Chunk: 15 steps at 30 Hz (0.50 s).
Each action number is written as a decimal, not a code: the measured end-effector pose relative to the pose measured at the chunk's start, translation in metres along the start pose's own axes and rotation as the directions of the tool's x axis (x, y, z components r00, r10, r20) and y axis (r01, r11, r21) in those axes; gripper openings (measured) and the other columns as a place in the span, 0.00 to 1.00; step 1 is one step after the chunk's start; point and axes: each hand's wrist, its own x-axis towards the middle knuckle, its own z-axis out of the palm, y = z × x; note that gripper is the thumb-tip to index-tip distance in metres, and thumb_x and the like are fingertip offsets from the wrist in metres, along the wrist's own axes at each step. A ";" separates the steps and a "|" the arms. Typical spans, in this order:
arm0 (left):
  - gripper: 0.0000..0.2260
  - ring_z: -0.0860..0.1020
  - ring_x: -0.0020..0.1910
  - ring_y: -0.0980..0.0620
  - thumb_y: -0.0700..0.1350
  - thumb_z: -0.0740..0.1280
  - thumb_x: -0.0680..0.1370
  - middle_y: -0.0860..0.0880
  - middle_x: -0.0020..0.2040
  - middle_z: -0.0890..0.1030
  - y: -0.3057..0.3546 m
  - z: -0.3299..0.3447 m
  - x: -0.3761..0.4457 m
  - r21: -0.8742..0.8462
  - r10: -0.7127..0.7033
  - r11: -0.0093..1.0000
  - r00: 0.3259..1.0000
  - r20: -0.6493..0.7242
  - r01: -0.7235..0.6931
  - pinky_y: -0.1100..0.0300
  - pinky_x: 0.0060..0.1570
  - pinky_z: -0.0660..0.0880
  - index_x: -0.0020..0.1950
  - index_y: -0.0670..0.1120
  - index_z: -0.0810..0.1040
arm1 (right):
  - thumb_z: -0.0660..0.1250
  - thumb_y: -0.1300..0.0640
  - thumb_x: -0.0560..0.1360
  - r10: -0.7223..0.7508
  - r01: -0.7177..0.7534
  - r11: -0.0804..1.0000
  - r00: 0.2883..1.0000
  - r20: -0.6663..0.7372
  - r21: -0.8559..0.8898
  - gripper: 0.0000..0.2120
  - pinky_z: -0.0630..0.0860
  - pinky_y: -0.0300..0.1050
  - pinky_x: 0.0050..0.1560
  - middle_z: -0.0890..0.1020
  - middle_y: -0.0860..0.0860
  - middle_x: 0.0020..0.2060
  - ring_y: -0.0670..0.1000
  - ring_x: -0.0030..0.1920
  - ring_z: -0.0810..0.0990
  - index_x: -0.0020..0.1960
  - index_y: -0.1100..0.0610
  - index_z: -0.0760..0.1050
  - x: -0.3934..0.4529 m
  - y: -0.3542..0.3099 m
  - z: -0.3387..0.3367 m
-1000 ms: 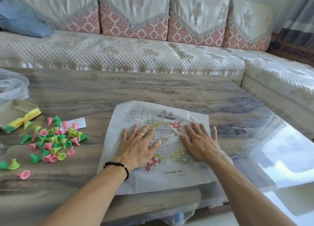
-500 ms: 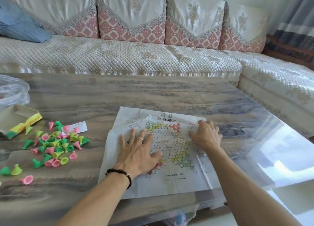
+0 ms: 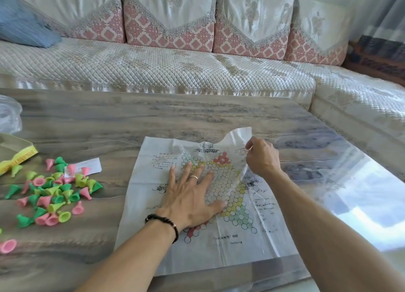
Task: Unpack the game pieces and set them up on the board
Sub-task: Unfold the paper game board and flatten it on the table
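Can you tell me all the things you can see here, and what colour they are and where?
game board sheet: one, white paper printed with coloured circles, middle of the table, far right corner lifted
game pieces: a heap, too many to count, pink, green and yellow-green cones, left of the sheet
stray pink piece: one, near the left edge
paper slip: one, white, beside the heap
box: one, yellow-edged cardboard, far left
plastic bag: one, clear, behind the box
table: one, grey-brown wood grain
sofa: one, cream quilted with pink cushions, behind the table
pillow: one, blue, sofa's left end
left hand: flat on the sheet, ring and black bracelet
right hand: pinching the sheet's lifted corner
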 end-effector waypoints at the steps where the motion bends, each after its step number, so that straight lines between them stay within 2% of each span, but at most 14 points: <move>1: 0.42 0.38 0.77 0.45 0.78 0.42 0.69 0.51 0.79 0.44 0.001 0.000 0.000 0.002 -0.012 1.000 1.000 -0.005 0.012 0.35 0.70 0.34 0.77 0.58 0.47 | 0.60 0.70 0.72 -0.033 0.033 0.999 0.999 -0.042 -0.004 0.15 0.74 0.56 0.56 0.82 0.53 0.51 0.55 0.51 0.79 0.53 0.56 0.77 -0.002 0.000 0.005; 5: 0.43 0.37 0.77 0.45 0.77 0.37 0.68 0.49 0.79 0.44 0.005 -0.002 -0.001 0.027 -0.036 0.999 0.999 -0.038 0.037 0.35 0.70 0.34 0.78 0.55 0.48 | 0.61 0.69 0.73 -0.037 0.028 0.998 0.985 -0.168 -0.057 0.17 0.69 0.52 0.54 0.80 0.53 0.55 0.55 0.56 0.75 0.58 0.56 0.74 -0.011 0.003 0.016; 9: 0.38 0.41 0.77 0.43 0.72 0.36 0.73 0.47 0.79 0.47 -0.004 -0.009 0.008 0.005 -0.129 0.992 0.991 -0.026 0.129 0.35 0.70 0.34 0.78 0.53 0.51 | 0.61 0.65 0.73 0.033 -0.054 0.994 0.978 -0.207 -0.094 0.18 0.69 0.53 0.55 0.77 0.56 0.58 0.56 0.58 0.72 0.62 0.56 0.70 -0.014 0.007 0.009; 11: 0.37 0.41 0.77 0.42 0.71 0.40 0.75 0.47 0.79 0.47 -0.010 -0.011 0.012 0.019 -0.169 0.985 0.986 -0.003 0.169 0.35 0.70 0.36 0.78 0.52 0.49 | 0.62 0.57 0.77 -0.049 0.022 0.984 0.987 -0.151 -0.176 0.18 0.69 0.55 0.59 0.74 0.56 0.62 0.56 0.61 0.71 0.66 0.56 0.68 -0.016 0.003 0.007; 13: 0.36 0.40 0.77 0.41 0.70 0.42 0.76 0.47 0.79 0.45 -0.015 -0.011 0.016 0.007 -0.202 0.979 0.979 -0.001 0.202 0.34 0.71 0.37 0.78 0.51 0.48 | 0.59 0.49 0.79 -0.206 0.205 0.970 0.979 0.007 -0.130 0.22 0.64 0.56 0.68 0.68 0.55 0.70 0.55 0.69 0.67 0.71 0.54 0.64 -0.024 -0.014 0.013; 15: 0.35 0.40 0.77 0.41 0.69 0.42 0.76 0.48 0.79 0.44 -0.020 -0.008 0.020 0.003 -0.226 0.974 0.974 -0.016 0.226 0.34 0.71 0.38 0.78 0.52 0.46 | 0.53 0.44 0.81 -0.384 0.396 0.917 0.906 0.178 -0.036 0.25 0.55 0.54 0.73 0.61 0.51 0.76 0.52 0.75 0.59 0.75 0.51 0.59 -0.038 -0.035 0.029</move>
